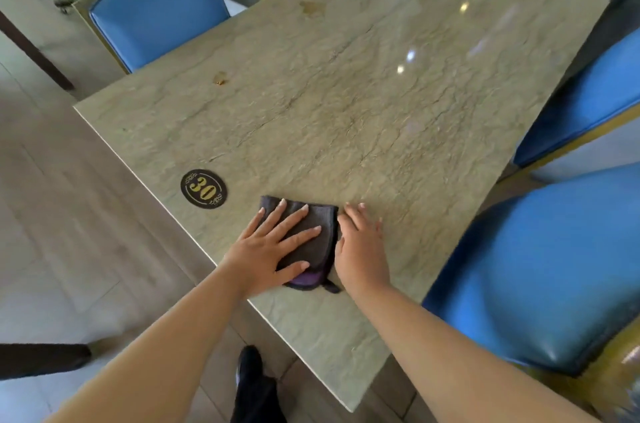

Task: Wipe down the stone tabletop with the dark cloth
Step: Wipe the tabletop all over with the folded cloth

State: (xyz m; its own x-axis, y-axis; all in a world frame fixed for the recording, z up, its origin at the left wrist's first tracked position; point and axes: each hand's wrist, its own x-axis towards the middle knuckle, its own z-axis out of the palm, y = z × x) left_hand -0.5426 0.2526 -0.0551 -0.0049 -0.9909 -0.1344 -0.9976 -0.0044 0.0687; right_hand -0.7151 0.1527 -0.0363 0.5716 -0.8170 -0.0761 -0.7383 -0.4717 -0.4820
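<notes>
Bare forearms, black shoe (pixel 250 365)

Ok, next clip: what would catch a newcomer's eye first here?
Two bare hands at the table's near edge: the left hand pressed flat on a folded dark cloth, the right hand flat beside it. Just left sits a black oval "30" badge. Blue chairs ring the table, and brownish stains mark its far half.

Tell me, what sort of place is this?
Probably a restaurant dining room: the stone tabletop carries an oval number plaque reading 30, and matching blue padded chairs stand around it.
</notes>
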